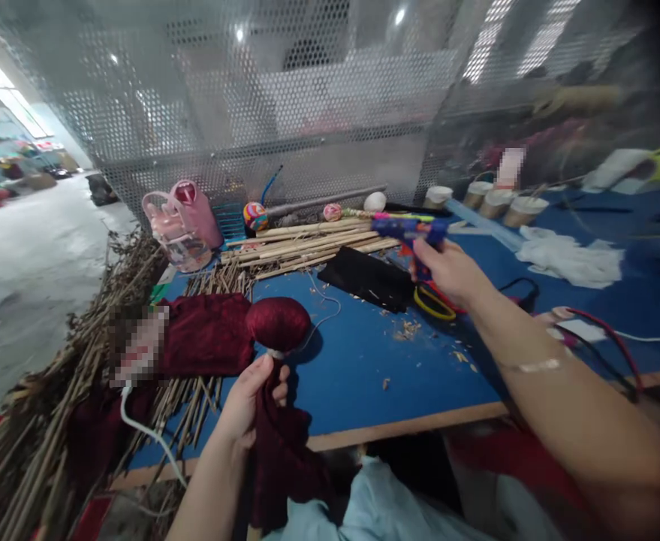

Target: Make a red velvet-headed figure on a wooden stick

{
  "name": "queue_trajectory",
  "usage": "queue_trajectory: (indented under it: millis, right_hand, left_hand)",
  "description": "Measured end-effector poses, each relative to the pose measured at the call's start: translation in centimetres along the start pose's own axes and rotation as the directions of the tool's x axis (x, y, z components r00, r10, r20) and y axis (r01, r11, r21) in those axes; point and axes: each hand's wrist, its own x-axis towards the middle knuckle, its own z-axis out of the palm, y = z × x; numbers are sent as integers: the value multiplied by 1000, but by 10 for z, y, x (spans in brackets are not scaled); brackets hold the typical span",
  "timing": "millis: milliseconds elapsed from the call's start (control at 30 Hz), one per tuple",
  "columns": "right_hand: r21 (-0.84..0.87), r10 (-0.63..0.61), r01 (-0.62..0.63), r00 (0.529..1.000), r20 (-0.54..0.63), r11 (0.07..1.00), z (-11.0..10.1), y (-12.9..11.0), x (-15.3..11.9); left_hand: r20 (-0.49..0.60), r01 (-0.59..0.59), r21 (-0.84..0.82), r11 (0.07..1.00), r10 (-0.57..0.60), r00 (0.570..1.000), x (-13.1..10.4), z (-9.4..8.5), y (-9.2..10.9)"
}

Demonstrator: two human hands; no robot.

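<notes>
- The left hand is clenched round the neck of a dark red velvet-covered ball with a long fabric tail, just under the rounded head, where a pale tie cinches the cloth.
- That bundle stands upright at the near edge of the blue work table; its tail hangs down past the edge toward the lap.
- The head looks stuffed, light and soft; the velvet will likely slide under the fingers, so the tied neck is the surest place to grip.
- The right hand is wrapped round the handle of a blue and purple plastic glue gun, held above the table farther back from the velvet ball and to its right; its nozzle end is too blurred to read.
- Left of the ball lies a loose piece of dark red velvet cloth over a heap of thin brown sticks.
- Beyond the ball are pale bamboo rods and a black flat pouch.
- The widest bare stretch of blue top lies just right of the ball, dotted with wood chips.
- A white cord trails off the table edge left of the ball, a possible snag.
</notes>
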Motion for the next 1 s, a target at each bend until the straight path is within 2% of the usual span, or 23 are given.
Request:
queue_trajectory:
  millis: [33,100,200,300,367,533,833,1000]
  right_hand:
    - [103,-45,29,986,158,994,5,-7,-24]
    - [234,-184,102,914,362,967,16,-22,-70]
    - [233,-309,218,813,493,948,35,-41,-115]
    - [155,-341,309,757,558,938,54,-51,-130]
    - [133,-347,331,754,558,934,65,-51,-131]
    - [92,-373,379,786,492,921,79,-46,-135]
    - [42,-410,437,798,442,898,81,-44,-139]
    - [2,-432,478,792,431,878,79,-47,-139]
  left_hand:
    - [6,1,-9,1000,-1,1000,0,-1,-1]
    - [11,1,-21,1000,-1,1000,1,-3,-2]
    - [25,-9,-17,1000,9,1000,1,-4,-3]
    - [44,-26,-9,1000,26,999,1,-5,-5]
    - [57,-36,-2,999,36,998,1,-6,-6]
    - [79,-58,-8,998,58,995,2,-7,-7]
    - [20,-60,40,997,59,998,-1,2,-2]
    - [24,-59,42,997,58,998,-1,1,-2]
